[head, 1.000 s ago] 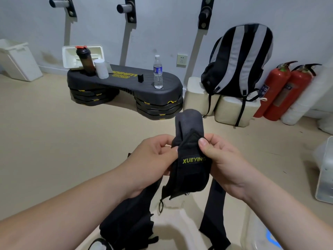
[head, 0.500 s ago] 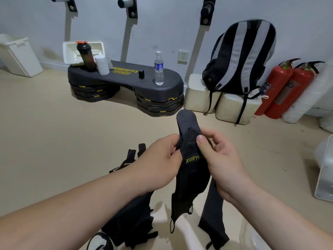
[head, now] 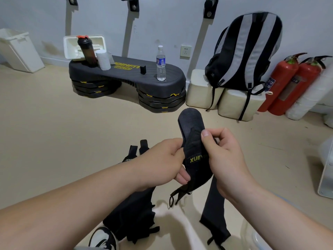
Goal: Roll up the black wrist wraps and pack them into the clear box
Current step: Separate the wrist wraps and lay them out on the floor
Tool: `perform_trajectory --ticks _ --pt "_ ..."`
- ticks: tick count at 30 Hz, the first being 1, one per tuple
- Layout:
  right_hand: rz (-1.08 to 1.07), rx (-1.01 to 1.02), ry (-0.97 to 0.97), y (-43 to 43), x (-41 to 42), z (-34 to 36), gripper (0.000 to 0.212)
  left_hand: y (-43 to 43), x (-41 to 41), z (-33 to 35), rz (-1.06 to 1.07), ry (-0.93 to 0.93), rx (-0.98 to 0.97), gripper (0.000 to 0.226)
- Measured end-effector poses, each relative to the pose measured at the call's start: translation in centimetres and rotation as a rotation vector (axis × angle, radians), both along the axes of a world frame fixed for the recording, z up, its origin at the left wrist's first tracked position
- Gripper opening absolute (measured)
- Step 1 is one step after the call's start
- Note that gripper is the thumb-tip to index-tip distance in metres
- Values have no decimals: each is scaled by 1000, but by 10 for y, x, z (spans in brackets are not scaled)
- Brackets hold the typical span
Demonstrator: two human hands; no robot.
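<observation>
I hold a black wrist wrap (head: pixel 193 141) with yellow lettering up in front of me. My left hand (head: pixel 162 161) grips its left edge and my right hand (head: pixel 223 159) pinches its right side, thumb on the front. The wrap's rounded end stands above my fingers; its long tail (head: pixel 214 210) hangs down to the floor. More black wraps (head: pixel 135 213) lie in a heap on the floor under my left forearm. A clear plastic rim (head: pixel 255 237), perhaps the box, shows at the bottom right, mostly hidden by my right arm.
A black step platform (head: pixel 126 73) with a shaker, a white roll and a water bottle (head: pixel 161 63) stands ahead. A striped backpack (head: pixel 246 47) sits on white blocks; two red fire extinguishers (head: pixel 288 82) lean at the right. A shoe (head: pixel 103 239) shows below.
The wrap has slid down between my hands, so less of the yellow lettering shows. Both hands sit lower and closer to me, and the loose strap end hangs nearer the floor.
</observation>
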State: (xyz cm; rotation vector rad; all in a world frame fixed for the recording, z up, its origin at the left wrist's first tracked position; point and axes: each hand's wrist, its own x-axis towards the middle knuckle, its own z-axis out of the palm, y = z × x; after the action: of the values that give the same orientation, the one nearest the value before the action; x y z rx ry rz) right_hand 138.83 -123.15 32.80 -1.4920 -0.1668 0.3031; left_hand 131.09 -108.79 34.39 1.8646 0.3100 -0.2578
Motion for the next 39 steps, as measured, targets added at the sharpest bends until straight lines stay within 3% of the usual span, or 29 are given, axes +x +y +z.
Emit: perform_trajectory --ticks 3,6,9,14,18,21,26,29,34,39 --pt "2 -10 11 1 1 0 11 -2 -2 2 -73 0 -55 34" --pt "45 -89 -20 2 -2 -6 8 -6 -4 4 -66 -4 67 16" --pt "138 -78 -1 3 -8 -11 7 -3 -1 6 2 -51 238 24" --pt "323 -22 178 -1 1 7 27 4 1 9 31 -191 391 26" --pt "468 -28 223 -3 2 14 33 10 3 19 168 -308 251 20" --pt "434 8 159 0 -4 9 27 11 3 19 211 -303 150 17" --pt "350 -26 86 -1 -6 4 21 10 3 15 119 -45 171 22" --pt "257 -46 74 -1 5 2 21 7 4 10 66 -9 138 21" --pt "65 92 254 -6 27 13 22 -9 7 1 -87 30 200 38" --pt "54 66 391 -20 37 18 23 -30 15 -6 -103 -50 361 20"
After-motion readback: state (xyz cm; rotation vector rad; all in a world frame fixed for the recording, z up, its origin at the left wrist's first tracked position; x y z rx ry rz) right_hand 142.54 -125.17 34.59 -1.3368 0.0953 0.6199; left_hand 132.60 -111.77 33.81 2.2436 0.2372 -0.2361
